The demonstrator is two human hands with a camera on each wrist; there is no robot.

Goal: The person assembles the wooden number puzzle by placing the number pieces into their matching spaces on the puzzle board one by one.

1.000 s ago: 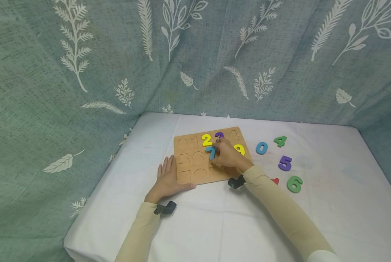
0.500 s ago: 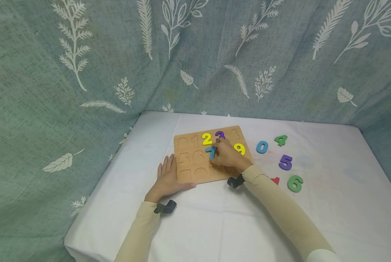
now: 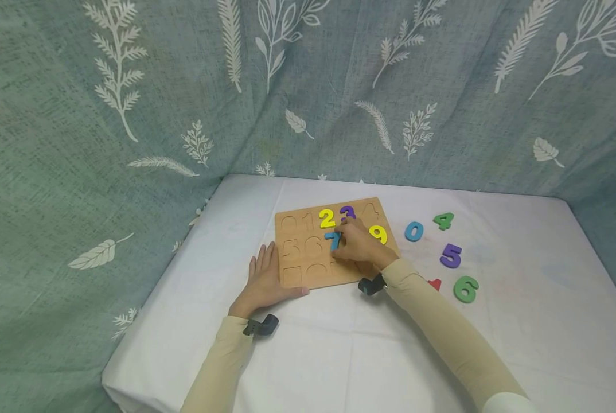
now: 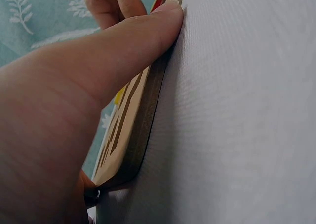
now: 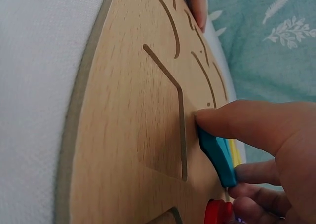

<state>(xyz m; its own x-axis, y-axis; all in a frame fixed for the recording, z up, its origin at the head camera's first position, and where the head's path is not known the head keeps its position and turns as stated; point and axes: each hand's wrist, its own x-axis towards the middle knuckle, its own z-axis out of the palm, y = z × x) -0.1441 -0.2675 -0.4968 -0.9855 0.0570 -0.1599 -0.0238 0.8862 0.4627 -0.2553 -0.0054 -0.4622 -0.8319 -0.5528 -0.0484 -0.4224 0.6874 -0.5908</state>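
From the head camera I see the left hand laid at the left near corner of the wooden board, fingers straight, thumb along the near edge. The right hand pinches the blue 7 on the board, just near of the yellow 2; beside that is the purple 3, with the yellow 9 farther right. Right of the board, on the white cloth, lie the blue 0, green 4, purple 5 and green 6.

My left wrist view has the thumb pressed over the board's edge.

In my right wrist view, thumb and fingers hold the blue 7 from opposite sides; I can't tell whether it sits fully down. A red piece lies just beside those fingers, its number hidden.
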